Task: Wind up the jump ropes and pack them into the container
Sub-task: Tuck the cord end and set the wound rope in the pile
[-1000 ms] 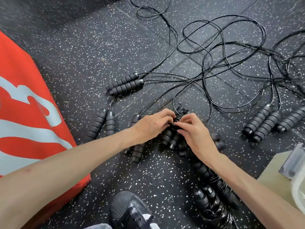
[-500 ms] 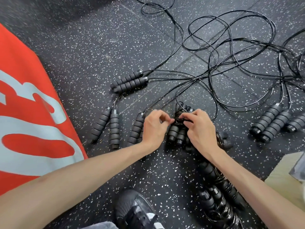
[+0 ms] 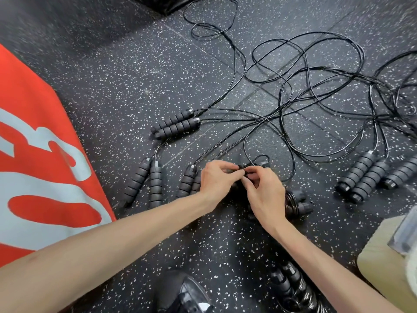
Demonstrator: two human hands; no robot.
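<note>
**Rope end being tucked on the gym floor**

The black rubber floor flecked with white fills the view, with a large red padded block bearing pale grey lettering on the left. Across the upper right sprawls the tangle of thin black jump-rope cords, still loose and crossing one another. Their black ribbed foam handles lie in pairs: one pair at centre left, more to the right. Already wound bundles sit by the right wrist and near the bottom edge. At the far right edge a pale, partly visible box-like thing may be the container; I cannot tell for certain.

Both forearms reach forward and meet at centre. The left hand and right hand have fingers curled, pinching the small black wound bundle between them, fingertips nearly touching.

The likely risk: the cord looks springy, so a poorly tucked end could unwind on release. The trailing loop also runs into the tangle, and pulling it could drag neighbouring ropes.
</note>
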